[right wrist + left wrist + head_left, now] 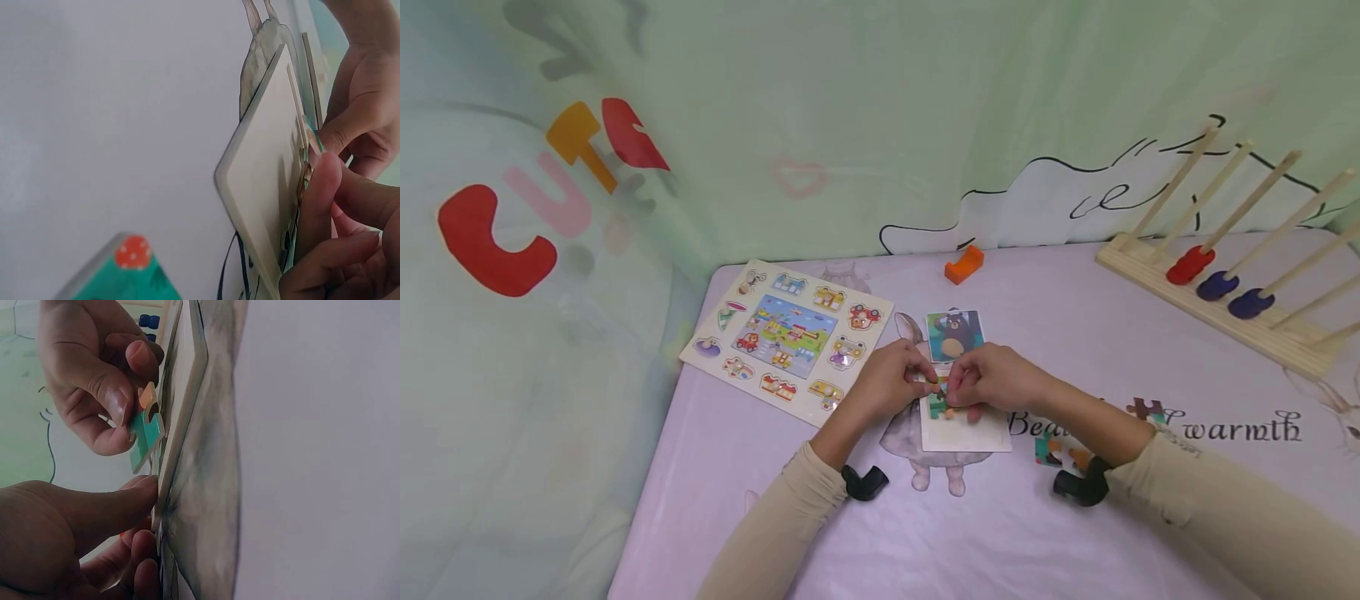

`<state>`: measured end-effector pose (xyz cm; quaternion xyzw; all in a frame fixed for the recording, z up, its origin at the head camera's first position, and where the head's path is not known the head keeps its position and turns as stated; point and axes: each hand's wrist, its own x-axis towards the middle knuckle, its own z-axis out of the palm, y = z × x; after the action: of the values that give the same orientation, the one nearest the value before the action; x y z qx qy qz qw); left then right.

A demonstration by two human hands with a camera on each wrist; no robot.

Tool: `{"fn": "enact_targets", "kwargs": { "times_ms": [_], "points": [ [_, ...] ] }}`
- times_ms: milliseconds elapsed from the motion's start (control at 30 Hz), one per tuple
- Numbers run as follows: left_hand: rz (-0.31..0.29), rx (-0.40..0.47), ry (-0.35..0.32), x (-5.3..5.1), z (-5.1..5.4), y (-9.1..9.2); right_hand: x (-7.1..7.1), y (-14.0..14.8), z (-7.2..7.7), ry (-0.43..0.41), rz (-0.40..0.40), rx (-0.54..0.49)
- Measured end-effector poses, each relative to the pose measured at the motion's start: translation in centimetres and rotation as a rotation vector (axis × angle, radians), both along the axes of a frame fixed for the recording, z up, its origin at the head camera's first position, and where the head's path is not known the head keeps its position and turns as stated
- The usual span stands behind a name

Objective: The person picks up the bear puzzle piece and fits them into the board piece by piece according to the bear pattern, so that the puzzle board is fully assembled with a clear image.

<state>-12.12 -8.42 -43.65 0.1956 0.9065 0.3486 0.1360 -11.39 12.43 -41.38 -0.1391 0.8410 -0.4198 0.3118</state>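
Observation:
A pale jigsaw tray (966, 435) lies on the table with several assembled pieces in its upper part. My left hand (891, 379) holds the tray's left edge, its thumb against the edge and its fingers curled near the far corner. Over the tray, my right hand (1000, 379) pinches a green and orange jigsaw piece (147, 434) between thumb and fingers. The piece is tilted, its lower edge close to the tray. Directly behind the tray is a bear picture card (955, 336), its lower edge partly hidden by the hands.
Loose jigsaw pieces (1051, 452) lie right of the tray, partly under the right forearm. A vehicle puzzle board (801, 396) is on the left. An orange block (964, 265) sits at the back. The wooden peg rack (1138, 267) at right carries red and blue beads.

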Motion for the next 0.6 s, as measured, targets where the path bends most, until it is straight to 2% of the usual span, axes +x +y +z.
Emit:
{"fn": "enact_targets", "kwargs": {
  "times_ms": [267, 600],
  "points": [
    [0.004, -0.005, -0.005, 0.0, -0.05, 0.05, 0.02, -0.44, -0.26, 0.009, -0.049, 0.018],
    [0.012, -0.003, -0.012, 0.04, 0.01, 0.08, 0.26, -0.82, -0.45, 0.149, -0.07, 0.116]
  ]
}}
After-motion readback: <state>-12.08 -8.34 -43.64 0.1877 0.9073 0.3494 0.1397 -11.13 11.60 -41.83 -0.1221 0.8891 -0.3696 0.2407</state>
